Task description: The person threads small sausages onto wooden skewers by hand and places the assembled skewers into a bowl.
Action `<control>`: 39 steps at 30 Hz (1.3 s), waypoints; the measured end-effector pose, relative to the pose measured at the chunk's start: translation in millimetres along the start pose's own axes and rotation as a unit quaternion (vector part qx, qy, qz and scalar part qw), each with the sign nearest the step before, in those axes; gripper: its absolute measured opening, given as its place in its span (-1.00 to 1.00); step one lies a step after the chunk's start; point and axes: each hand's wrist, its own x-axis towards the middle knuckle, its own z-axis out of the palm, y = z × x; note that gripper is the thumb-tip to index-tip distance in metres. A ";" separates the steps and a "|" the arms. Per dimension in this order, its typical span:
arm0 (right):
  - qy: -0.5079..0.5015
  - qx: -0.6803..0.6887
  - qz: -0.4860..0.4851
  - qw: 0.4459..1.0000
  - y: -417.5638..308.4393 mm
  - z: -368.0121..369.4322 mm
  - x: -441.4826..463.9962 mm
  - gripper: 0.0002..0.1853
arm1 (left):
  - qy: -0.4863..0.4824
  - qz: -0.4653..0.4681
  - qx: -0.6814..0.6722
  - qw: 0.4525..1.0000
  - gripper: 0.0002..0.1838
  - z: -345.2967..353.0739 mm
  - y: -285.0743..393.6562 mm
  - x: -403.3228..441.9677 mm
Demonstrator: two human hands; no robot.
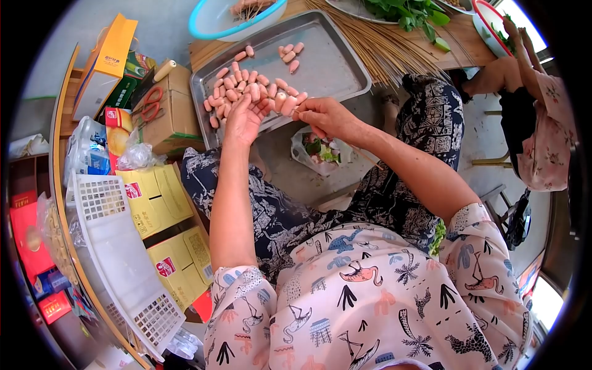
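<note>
My left hand point(245, 120) is turned palm up at the near edge of the metal tray point(333, 58), its thumb and fingers around a small pink sausage point(254, 92). To its right, my right hand point(330, 118) pinches a thin bamboo skewer point(369, 158), whose back end sticks out below the wrist. Sausage pieces point(288, 105) sit at the skewer's front end, between the two hands. Behind my fingers lies a pile of short sausages point(231, 83) in the tray. A smaller group of sausages point(288, 52) rests farther back.
Many loose skewers point(357, 43) lie right of the tray. A blue-rimmed bowl point(209, 28) holds skewered pieces. Below, a plastic bag point(317, 151) contains scraps. At left are a cardboard box point(172, 98), red scissors point(150, 103) and a white basket point(120, 246). Another person point(542, 135) sits at right.
</note>
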 end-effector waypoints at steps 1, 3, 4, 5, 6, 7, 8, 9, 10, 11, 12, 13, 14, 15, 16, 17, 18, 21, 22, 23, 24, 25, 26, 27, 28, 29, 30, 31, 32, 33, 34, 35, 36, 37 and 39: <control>0.001 -0.002 0.001 1.000 0.0 0.1 0.1 -0.78 | -0.001 0.000 0.004 1.000 -0.79 1.1 0.3 -0.2; 0.003 -0.003 0.001 1.000 -0.3 0.1 -0.1 -0.78 | -0.002 0.000 0.008 1.000 -0.79 3.7 0.6 -0.8; 0.002 -0.003 0.001 1.000 -0.5 0.2 -0.3 -0.78 | 0.002 0.005 0.007 1.000 -0.78 5.2 0.1 -1.5; 0.002 -0.002 0.000 1.000 -0.6 0.3 -0.5 -0.78 | 0.005 0.010 0.005 1.000 -0.77 6.6 0.0 -2.2; 0.002 -0.002 0.000 1.000 -0.3 0.2 -0.3 -0.78 | 0.005 0.010 0.005 1.000 -0.77 7.9 0.4 -2.9; 0.000 -0.006 0.001 1.000 0.0 0.1 0.0 -0.78 | 0.004 0.013 0.004 1.000 -0.77 9.2 1.2 -3.6; -0.002 -0.010 0.001 1.000 0.1 0.0 0.2 -0.78 | 0.002 0.016 0.003 1.000 -0.77 10.4 1.9 -4.3; -0.002 -0.010 0.001 1.000 0.0 0.1 0.1 -0.78 | 0.002 0.016 0.003 1.000 -0.77 8.3 1.6 -3.4; -0.001 -0.014 0.000 1.000 -0.4 0.2 0.0 -0.79 | -0.001 0.013 0.003 1.000 -0.77 6.0 1.8 -2.5; -0.001 -0.017 0.000 1.000 -0.5 0.3 -0.1 -0.79 | -0.004 0.010 0.003 1.000 -0.78 3.9 1.6 -1.6; -0.001 -0.017 0.000 1.000 0.2 0.5 0.3 -0.79 | -0.004 0.010 0.003 1.000 -0.78 3.6 1.5 -1.5; 0.000 -0.015 -0.002 1.000 1.6 0.7 1.0 -0.79 | -0.004 0.011 0.005 1.000 -0.78 3.4 1.4 -1.4; 0.001 -0.014 -0.004 1.000 2.4 0.8 1.2 -0.79 | -0.004 0.013 0.007 1.000 -0.78 3.1 1.1 -1.4; 0.001 -0.014 -0.003 1.000 2.5 0.8 1.0 -0.79 | -0.004 0.012 0.007 1.000 -0.78 2.9 0.8 -1.6; 0.001 -0.011 -0.002 1.000 2.3 0.8 0.7 -0.79 | -0.008 0.015 0.010 1.000 -0.78 2.6 0.8 -1.9; 0.002 -0.009 0.000 1.000 2.0 0.8 0.5 -0.79 | -0.013 0.018 0.012 1.000 -0.78 2.5 0.7 -2.1; 0.002 -0.009 0.000 1.000 1.6 0.9 0.4 -0.79 | -0.013 0.018 0.012 1.000 -0.78 3.1 0.6 -2.2; 0.001 -0.012 0.001 1.000 -0.2 1.0 -0.2 -0.78 | 0.002 0.022 0.014 1.000 -0.78 4.9 0.4 -2.4; 0.001 -0.014 0.004 1.000 -1.4 1.1 -0.7 -0.78 | 0.004 0.023 0.019 1.000 -0.78 5.2 0.8 -2.8; 0.002 -0.016 0.007 1.000 -1.8 1.2 -1.0 -0.78 | 0.006 0.024 0.024 0.999 -0.77 5.6 1.0 -3.1; 0.002 -0.016 0.007 1.000 -0.9 1.0 -0.7 -0.78 | 0.006 0.024 0.024 0.999 -0.77 5.7 1.1 -3.2; 0.000 -0.015 0.003 1.000 0.8 0.8 -0.1 -0.78 | 0.006 0.026 0.026 0.999 -0.77 5.8 1.2 -3.2; -0.002 -0.014 -0.001 1.000 1.7 0.6 0.2 -0.78 | 0.005 0.028 0.028 0.999 -0.77 6.0 1.2 -3.3; -0.002 -0.014 -0.001 1.000 1.5 0.6 0.1 -0.78 | 0.005 0.028 0.028 0.999 -0.77 6.0 1.2 -3.2; -0.002 -0.015 0.000 1.000 1.2 0.6 -0.2 -0.78 | 0.004 0.030 0.031 0.999 -0.77 6.1 1.2 -3.2; -0.002 -0.016 0.000 1.000 1.0 0.6 -0.3 -0.79 | 0.002 0.033 0.035 0.999 -0.78 6.1 1.1 -3.2; -0.002 -0.016 0.000 1.000 1.1 0.6 -0.2 -0.79 | 0.002 0.033 0.035 0.999 -0.78 6.5 1.1 -3.4; -0.002 -0.018 0.000 1.000 1.2 0.5 0.1 -0.79 | -0.003 0.036 0.039 0.999 -0.78 6.9 0.9 -3.6; -0.003 -0.021 0.000 1.000 1.5 0.4 0.3 -0.79 | -0.009 0.040 0.044 0.998 -0.78 7.3 0.7 -3.7; -0.003 -0.021 0.001 1.000 1.9 0.5 0.4 -0.79 | -0.009 0.040 0.044 0.998 -0.78 8.2 0.5 -4.0; -0.001 -0.020 -0.002 1.000 2.6 0.8 0.6 -0.80 | -0.005 0.042 0.035 0.998 -0.77 9.0 0.3 -4.2; 0.000 -0.019 -0.005 1.000 3.3 1.0 0.8 -0.80 | 0.000 0.044 0.027 0.999 -0.76 9.7 0.2 -4.6; 0.000 -0.019 -0.005 1.000 4.1 1.0 1.1 -0.80 | 0.000 0.044 0.026 0.999 -0.76 8.6 0.0 -4.0; 0.000 -0.019 -0.006 1.000 4.9 0.8 1.4 -0.81 | -0.002 0.048 0.029 0.998 -0.75 7.5 0.3 -3.0; -0.001 -0.019 -0.008 1.000 6.2 1.0 2.2 -0.81 | -0.004 0.052 0.031 0.998 -0.74 6.7 1.4 -2.0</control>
